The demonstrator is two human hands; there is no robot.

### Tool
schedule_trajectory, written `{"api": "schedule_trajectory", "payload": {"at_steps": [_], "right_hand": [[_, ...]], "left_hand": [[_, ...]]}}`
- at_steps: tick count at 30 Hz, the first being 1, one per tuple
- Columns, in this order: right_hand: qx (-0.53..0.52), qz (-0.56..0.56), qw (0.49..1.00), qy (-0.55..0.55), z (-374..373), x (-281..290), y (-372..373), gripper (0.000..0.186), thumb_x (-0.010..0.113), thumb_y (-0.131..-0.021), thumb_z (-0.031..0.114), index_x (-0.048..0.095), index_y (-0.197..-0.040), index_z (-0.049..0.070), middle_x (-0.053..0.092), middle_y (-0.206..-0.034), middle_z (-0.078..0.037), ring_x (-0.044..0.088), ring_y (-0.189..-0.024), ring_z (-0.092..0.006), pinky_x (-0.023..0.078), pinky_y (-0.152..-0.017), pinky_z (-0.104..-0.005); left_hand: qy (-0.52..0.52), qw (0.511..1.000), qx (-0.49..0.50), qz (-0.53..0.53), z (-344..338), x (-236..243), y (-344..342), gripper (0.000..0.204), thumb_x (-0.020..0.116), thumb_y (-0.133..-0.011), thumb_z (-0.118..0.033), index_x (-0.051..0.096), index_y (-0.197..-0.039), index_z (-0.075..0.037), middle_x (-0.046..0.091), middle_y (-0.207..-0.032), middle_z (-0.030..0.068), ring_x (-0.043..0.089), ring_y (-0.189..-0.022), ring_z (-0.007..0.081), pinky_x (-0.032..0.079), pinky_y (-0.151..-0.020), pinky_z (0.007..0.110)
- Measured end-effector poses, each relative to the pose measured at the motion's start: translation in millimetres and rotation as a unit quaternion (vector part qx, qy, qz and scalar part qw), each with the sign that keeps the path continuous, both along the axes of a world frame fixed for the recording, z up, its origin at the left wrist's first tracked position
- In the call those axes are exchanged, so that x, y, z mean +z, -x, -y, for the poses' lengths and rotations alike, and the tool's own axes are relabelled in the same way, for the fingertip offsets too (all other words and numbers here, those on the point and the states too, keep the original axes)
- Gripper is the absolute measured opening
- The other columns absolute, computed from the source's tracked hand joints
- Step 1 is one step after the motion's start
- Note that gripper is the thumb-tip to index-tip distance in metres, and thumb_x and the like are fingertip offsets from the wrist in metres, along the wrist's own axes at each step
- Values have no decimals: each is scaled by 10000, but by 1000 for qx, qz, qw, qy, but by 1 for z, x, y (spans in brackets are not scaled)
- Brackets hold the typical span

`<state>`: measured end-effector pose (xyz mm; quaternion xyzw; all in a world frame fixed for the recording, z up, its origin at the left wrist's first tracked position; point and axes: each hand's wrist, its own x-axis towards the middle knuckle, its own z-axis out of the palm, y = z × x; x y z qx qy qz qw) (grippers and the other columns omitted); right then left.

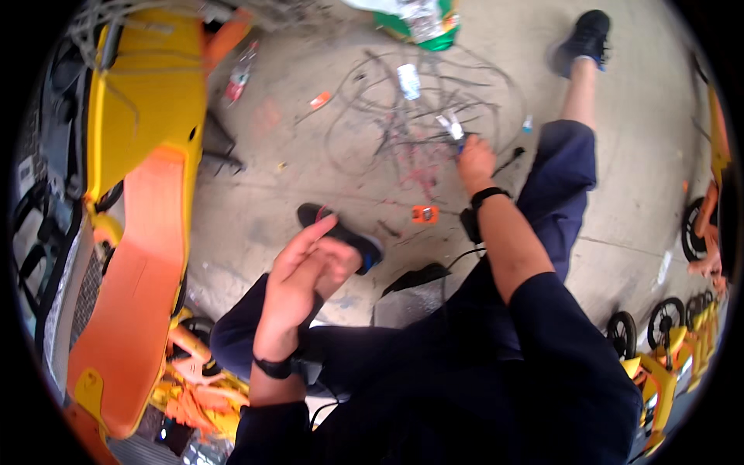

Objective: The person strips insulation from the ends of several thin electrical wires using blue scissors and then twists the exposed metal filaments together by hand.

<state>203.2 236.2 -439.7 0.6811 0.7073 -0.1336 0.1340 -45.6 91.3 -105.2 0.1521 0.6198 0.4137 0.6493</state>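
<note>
My left hand (306, 267) is raised in front of my bent left leg. Its index finger is stretched out and the other fingers are loosely bent and blurred; I see nothing held in it. A thin red strand shows near its fingertip against the dark shoe (364, 252); whether they touch I cannot tell. My right hand (476, 161) reaches down to the floor with its fingers closed. A small blue bit shows at its fingertips, beside a shiny whitish strip (450, 125). Loose dark wires (395, 128) and reddish scraps (421, 180) lie just left of that hand.
A yellow and orange plastic frame (151, 232) stands along my left. On the floor are a plastic bottle (242, 74), an orange piece (425, 214), a silvery packet (408, 81) and a green-white bag (434, 27). Small wheeled yellow frames (663, 341) line the right side. My right leg (562, 163) stretches forward.
</note>
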Motion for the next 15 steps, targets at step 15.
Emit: {"api": "schedule_trajectory", "payload": {"at_steps": [15], "right_hand": [[-10,-48,988,144,-3,25,-3,475,659,-776,261,410,-1110,33,593,-1031,-220,600,-938,-367,491,-787,-445]], "left_hand": [[-95,993,-31,62,6,13,3,448,380,-965,-92,273,-1395,-21,597,-1112,214,606,-983,230,463,-878,335]]}}
